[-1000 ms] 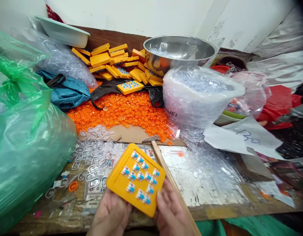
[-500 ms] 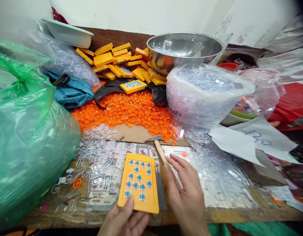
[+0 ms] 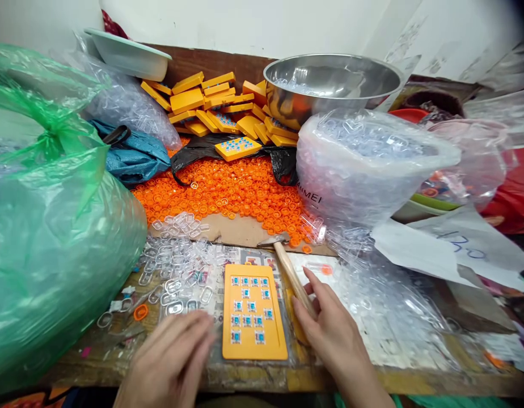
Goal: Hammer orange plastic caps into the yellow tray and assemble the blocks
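Note:
A yellow plate (image 3: 268,343) with rows of small clear-and-blue square switches set in it lies flat near the table's front edge. To its left, my left hand (image 3: 172,354) is off the plate and a little blurred. Its fingers are stretched loosely and nothing shows in them. Right of the plate, my right hand (image 3: 338,334) is closed round the wooden handle of a hammer (image 3: 292,275). The hammer's metal head points away from me, by the cardboard edge. Clear plastic caps (image 3: 177,272) lie scattered beyond my left hand.
Orange rings (image 3: 228,187) are heaped at the back, with stacked yellow plates (image 3: 187,101) behind. A full green bag (image 3: 75,255) bounds the left. A steel bowl (image 3: 372,76), a white bag (image 3: 359,170) of clear parts and a paper sheet (image 3: 415,249) stand to the right.
My left hand has let go of the yellow plate and moved left. The plate now lies on the table. My right hand stays at the hammer, and the view has shifted slightly.

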`<state>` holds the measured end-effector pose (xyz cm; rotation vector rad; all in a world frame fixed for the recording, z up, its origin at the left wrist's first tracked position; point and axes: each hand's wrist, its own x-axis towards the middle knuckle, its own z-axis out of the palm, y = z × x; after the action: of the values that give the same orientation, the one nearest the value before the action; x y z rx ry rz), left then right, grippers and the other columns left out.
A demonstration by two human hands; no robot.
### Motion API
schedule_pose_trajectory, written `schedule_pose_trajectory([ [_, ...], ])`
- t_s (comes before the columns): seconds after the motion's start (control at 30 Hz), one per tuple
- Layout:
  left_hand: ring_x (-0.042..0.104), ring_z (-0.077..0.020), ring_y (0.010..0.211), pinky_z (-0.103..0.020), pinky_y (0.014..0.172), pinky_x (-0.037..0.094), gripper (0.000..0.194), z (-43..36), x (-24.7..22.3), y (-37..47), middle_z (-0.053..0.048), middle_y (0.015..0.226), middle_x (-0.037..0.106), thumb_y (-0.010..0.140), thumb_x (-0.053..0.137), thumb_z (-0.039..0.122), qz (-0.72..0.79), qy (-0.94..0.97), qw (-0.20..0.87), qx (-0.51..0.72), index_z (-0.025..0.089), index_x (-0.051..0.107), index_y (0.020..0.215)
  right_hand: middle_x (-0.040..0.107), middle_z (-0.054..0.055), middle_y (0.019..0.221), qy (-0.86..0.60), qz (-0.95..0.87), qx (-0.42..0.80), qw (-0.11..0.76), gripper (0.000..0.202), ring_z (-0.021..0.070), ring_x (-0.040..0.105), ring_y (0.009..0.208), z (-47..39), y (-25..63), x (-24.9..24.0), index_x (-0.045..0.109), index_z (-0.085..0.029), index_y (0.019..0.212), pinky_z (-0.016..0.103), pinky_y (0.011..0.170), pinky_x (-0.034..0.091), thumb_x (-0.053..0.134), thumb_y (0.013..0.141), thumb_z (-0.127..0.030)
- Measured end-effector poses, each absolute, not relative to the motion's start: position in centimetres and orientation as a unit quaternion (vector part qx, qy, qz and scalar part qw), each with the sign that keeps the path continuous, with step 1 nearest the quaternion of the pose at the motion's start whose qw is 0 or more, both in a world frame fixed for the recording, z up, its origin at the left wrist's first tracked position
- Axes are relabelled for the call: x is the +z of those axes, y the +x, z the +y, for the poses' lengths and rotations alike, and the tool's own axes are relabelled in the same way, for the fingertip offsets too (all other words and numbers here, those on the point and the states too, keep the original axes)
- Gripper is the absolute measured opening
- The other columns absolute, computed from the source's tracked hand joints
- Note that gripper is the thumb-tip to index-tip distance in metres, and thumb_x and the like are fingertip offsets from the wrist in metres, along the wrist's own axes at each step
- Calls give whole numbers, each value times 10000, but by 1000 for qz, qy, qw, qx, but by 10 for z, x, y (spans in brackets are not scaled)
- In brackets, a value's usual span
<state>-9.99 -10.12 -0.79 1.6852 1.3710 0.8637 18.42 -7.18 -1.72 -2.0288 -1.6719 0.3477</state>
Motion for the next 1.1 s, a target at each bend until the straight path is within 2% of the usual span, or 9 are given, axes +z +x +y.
schedule_pose_trajectory([
  [0.1,653,-259,876,-405,791,564,237,-69,-10,-91,-104,967,751,898,537,181,510,781,108,345,189,734,1030,632,83,1064,-732,-592,143,304,524,213,658,907,-78,188,-6,491,-167,1352,318,767,548,450,908,-441],
  [0.17,623,-256,833,-389,737,549,259,-58,-11,-84,-112,969,744,893,503,109,497,808,44,312,150,706,1047,647,78,1091,-716,-571,187,355,454,220,655,962,-88,190,4,544,-199,1290,306,826,538,487,909,-440],
  [0.33,589,-218,791,-324,700,510,224,-56,-16,-83,-93,876,718,895,510,94,482,818,87,301,129,647,1069,701,55,1056,-700,-550,265,372,344,229,668,972,-114,198,5,640,-247,1161,294,883,532,594,864,-416],
  [0.57,575,-240,891,-354,767,486,254,-42,1,-72,-132,973,663,903,481,85,485,816,10,315,103,641,1099,694,62,1107,-720,-442,302,442,494,255,624,1095,-117,173,-15,617,-209,1195,330,1008,455,584,840,-551],
  [0.67,594,-252,901,-388,805,486,264,-7,21,-52,-126,963,684,925,438,112,506,818,25,273,111,673,1046,689,61,1092,-721,-432,326,432,544,243,652,1010,-115,158,-19,595,-208,1221,321,922,504,591,821,-575],
  [0.77,607,-265,972,-410,876,477,287,44,30,-35,-133,1007,692,918,422,93,545,811,62,205,117,702,977,643,77,1187,-704,-458,330,431,574,265,636,1042,-116,149,-26,567,-222,1269,305,733,560,661,770,-490],
  [0.9,633,-224,982,-394,880,504,181,100,21,-22,-88,996,697,914,515,124,555,809,106,163,131,692,950,596,76,1241,-676,-496,311,448,550,240,656,913,-117,145,-31,578,-269,1278,249,460,492,675,741,-334],
  [1.0,643,-199,962,-412,863,528,147,115,14,-18,-62,1040,675,923,582,252,562,805,134,134,140,655,983,598,65,1179,-675,-486,316,456,566,164,607,660,-115,145,-30,570,-269,1281,256,446,480,681,728,-316],
  [1.1,639,-201,974,-417,864,533,180,118,13,-17,-67,1068,664,928,580,293,568,800,154,116,145,643,1008,586,56,1134,-687,-472,322,450,615,125,498,546,-114,146,-29,571,-260,1282,268,465,478,714,688,-327],
])
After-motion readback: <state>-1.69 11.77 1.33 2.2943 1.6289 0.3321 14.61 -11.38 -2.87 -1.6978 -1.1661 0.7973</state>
